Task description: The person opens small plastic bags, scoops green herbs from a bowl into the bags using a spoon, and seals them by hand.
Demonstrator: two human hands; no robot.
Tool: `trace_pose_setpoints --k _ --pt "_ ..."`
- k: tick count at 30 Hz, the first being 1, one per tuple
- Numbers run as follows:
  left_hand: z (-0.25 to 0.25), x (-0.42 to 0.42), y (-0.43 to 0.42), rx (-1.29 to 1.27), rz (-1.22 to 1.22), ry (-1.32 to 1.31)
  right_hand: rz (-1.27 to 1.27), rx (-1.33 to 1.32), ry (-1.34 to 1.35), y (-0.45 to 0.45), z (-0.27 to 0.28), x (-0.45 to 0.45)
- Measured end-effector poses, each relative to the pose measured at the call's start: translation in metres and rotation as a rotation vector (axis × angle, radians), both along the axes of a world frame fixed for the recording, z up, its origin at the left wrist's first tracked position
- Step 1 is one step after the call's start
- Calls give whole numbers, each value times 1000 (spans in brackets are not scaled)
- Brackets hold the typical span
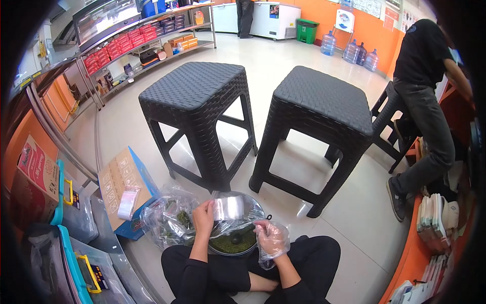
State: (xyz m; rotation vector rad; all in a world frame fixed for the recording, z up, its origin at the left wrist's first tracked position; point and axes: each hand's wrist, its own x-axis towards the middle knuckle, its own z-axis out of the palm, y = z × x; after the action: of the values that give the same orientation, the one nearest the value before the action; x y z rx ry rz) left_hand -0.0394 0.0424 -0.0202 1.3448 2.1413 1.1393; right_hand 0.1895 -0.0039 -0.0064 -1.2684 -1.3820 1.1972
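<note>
My left hand [203,218] is bare, its fingers pinched on the edge of a small clear plastic bag [229,208]. The bag hangs over a round bowl [258,209] of green, leafy-looking stuff on the floor. My right hand [272,238] wears a clear plastic glove and is at the bowl's right side, its fingers curled near the bag; what they hold is too small to make out. A dark round knob [236,238] shows on the green stuff. Left of the bowl lies a large clear plastic bag [169,218] with more green stuff inside.
Two black stools [195,86] stand ahead. At left are a cardboard box [121,187] with a stack of small bags [128,202] and lidded plastic bins [96,268]. A person [425,91] stands at right beside another stool. Shelves [147,50] and a person's legs are farther back.
</note>
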Motion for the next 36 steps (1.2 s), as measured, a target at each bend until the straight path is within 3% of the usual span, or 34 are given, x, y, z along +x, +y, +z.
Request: trace_pose_setpoints --k 3,9,18,26,33,36 --pt "-2 1 2 313 -81 155 3 34 -22 2 -6 1" --pt "25 12 -2 414 -28 251 0 15 14 0 0 -1" --pt "36 55 -50 24 -437 -446 -58 132 52 -1 1 -4" --pt "39 72 -49 245 -534 -238 -29 221 -44 1 5 -4" --pt "32 71 -53 254 -522 -118 -72 132 -49 -6 9 -13" --pt "34 74 -52 219 -494 -138 -70 218 5 -4 -5 -15"
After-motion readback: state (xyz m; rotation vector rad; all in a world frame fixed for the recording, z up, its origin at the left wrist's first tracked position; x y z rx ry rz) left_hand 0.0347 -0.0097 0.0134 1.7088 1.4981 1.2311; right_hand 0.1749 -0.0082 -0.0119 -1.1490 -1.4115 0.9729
